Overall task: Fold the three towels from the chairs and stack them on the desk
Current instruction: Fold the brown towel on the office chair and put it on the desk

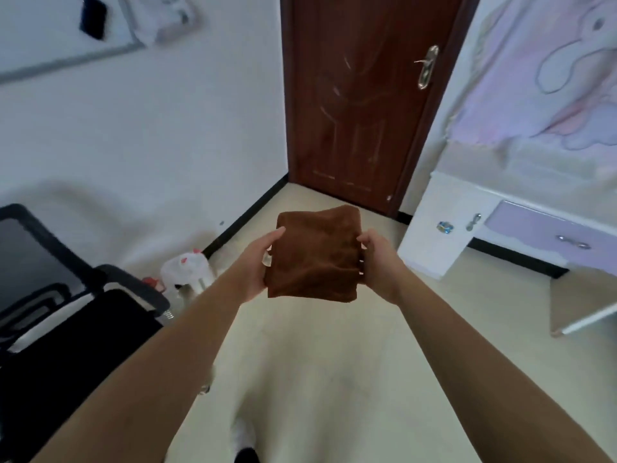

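Pale tiled floor [334, 345] fills the lower half of the view, white walls to the left, dark brown door [359, 95] shut at 12 o'clock with a metal lever handle [425, 66] on its right side. Black mesh office chair [50, 295] at 8 o'clock, seat bare. White plastic bag [185, 269] on the floor just beyond the chair, near the black skirting. White cabinet [440, 228] at 3 o'clock, lilac drawer [547, 232] beside it, and one corner of a light wood worktop [587, 305] cut off by the right edge at 4 o'clock. Brown towel [317, 255] sits dead centre, folded down to a thick, roughly square pad, held in mid-air at arm's length above the floor, well apart from both chair and worktop. Left hand [258, 265] grips the pad's left edge: thumb on top, fingers [267, 259] wrapped underneath and mostly hidden, clamped on the cloth. Right hand [380, 262] mirrors it on the right edge, thumb over the top, fingers curled under, also clamped on the cloth. Both forearms bare, reaching in from 7 and 5 o'clock. Pad roughly level, far edge tipped up slightly. Frame is motion-blurred, mostly at the edges; objects on the wall at 11 o'clock too smeared to identify.
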The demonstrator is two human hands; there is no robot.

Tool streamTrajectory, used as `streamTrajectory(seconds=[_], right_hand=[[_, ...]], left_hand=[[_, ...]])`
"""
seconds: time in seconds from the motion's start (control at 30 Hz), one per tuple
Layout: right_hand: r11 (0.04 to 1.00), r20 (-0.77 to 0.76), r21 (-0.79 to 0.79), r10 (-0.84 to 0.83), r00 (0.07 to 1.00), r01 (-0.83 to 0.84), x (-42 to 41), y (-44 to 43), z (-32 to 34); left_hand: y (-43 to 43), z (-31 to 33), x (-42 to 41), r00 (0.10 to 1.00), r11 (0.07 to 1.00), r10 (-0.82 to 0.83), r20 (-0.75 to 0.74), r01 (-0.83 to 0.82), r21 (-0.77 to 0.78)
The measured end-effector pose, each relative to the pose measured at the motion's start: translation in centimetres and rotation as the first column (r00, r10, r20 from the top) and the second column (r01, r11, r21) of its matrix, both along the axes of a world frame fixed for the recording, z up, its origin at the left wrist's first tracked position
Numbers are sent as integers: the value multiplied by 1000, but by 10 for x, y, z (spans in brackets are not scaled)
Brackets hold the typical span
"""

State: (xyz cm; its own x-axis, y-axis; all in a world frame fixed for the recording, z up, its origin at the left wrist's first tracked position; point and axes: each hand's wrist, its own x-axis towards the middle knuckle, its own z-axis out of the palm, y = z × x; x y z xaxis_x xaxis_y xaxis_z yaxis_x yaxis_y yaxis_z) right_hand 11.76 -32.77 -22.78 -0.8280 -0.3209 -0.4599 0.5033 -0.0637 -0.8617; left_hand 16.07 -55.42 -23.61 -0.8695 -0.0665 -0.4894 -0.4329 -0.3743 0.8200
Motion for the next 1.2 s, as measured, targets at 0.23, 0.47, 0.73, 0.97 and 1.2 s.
streamTrajectory(seconds=[0.23, 0.47, 0.73, 0.97, 1.2], right_hand=[[962, 41, -227, -148, 988, 153, -49, 139, 29], [948, -39, -6, -317, 948, 317, -144, 240, 2], [885, -110, 98, -445, 889, 455, -239, 333, 18], [814, -149, 142, -545, 825, 563, -287, 421, 12], [766, -154, 83, -622, 768, 637, -361, 532, -23]], left_hand=[[100, 44, -96, 946, 943, -316, -76, 304, -137], [204, 12, -237, 801, 764, -596, -52, 546, -344], [314, 4, -381, 642, 629, -762, -86, 701, -337], [421, 5, -477, 559, 560, -825, -86, 786, -263], [532, -11, -562, 510, 504, -858, -67, 808, -305]])
